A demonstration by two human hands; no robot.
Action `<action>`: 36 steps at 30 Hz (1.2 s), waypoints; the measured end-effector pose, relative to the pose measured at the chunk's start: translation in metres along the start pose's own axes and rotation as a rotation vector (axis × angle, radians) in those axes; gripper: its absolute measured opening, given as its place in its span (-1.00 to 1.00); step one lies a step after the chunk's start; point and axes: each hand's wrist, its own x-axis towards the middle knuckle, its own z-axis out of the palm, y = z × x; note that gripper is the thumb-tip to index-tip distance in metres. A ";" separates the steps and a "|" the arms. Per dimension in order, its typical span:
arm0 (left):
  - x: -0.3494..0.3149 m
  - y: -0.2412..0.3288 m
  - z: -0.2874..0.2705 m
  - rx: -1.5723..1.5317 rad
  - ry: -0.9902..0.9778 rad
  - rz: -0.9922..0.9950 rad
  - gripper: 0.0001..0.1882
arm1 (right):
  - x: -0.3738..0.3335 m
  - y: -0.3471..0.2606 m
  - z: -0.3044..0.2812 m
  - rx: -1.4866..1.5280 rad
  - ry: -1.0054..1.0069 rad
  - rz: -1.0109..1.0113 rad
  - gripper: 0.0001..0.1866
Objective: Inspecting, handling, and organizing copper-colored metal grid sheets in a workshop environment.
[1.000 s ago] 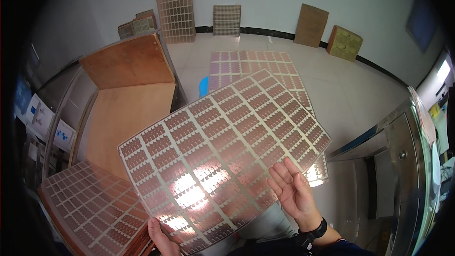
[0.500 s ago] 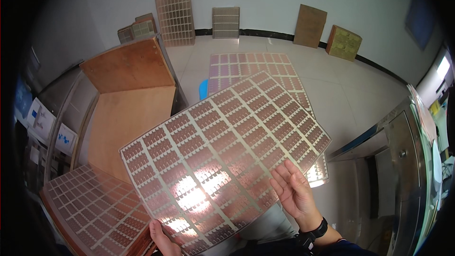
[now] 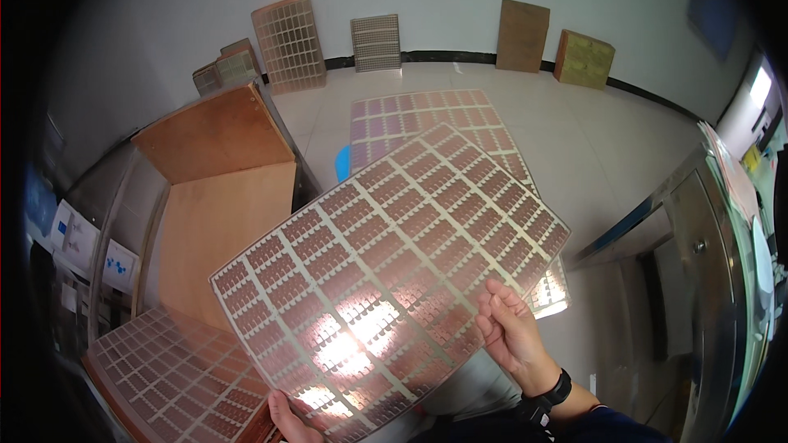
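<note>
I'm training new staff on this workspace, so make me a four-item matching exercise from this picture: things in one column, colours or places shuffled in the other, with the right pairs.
Things:
1. left hand
2. held panel
3. watch
4. brown board

Colours or places:
A. standing against the wall
B. black
C. at the held panel's edge
D. copper-coloured with pale gridlines

Pairs: 1-C, 2-D, 3-B, 4-A

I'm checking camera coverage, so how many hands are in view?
2: the left hand, partly hidden, at the lower-left edge of the copper-coloured panel, and the right hand, overlapping its lower-right edge.
</note>
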 end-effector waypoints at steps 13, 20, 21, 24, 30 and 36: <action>0.005 -0.005 0.002 -0.021 0.029 0.037 -0.83 | -0.003 -0.019 0.026 -0.131 -0.300 -0.104 -0.47; 0.008 -0.010 -0.010 -0.013 -0.006 0.010 -0.80 | -0.004 -0.034 0.019 0.061 -0.294 -0.162 -0.42; 0.010 -0.012 -0.008 -0.025 0.023 0.039 -0.77 | -0.003 -0.035 0.019 0.077 -0.278 -0.174 -0.41; 0.010 -0.013 -0.007 -0.029 -0.007 0.058 -0.76 | -0.005 -0.041 0.020 0.064 -0.278 -0.210 -0.41; 0.017 -0.017 -0.010 -0.018 -0.007 0.014 -0.73 | -0.005 -0.047 0.017 0.038 -0.272 -0.240 -0.41; 0.020 -0.018 -0.012 0.033 0.003 0.004 -0.73 | -0.005 -0.050 0.016 0.032 -0.288 -0.264 -0.39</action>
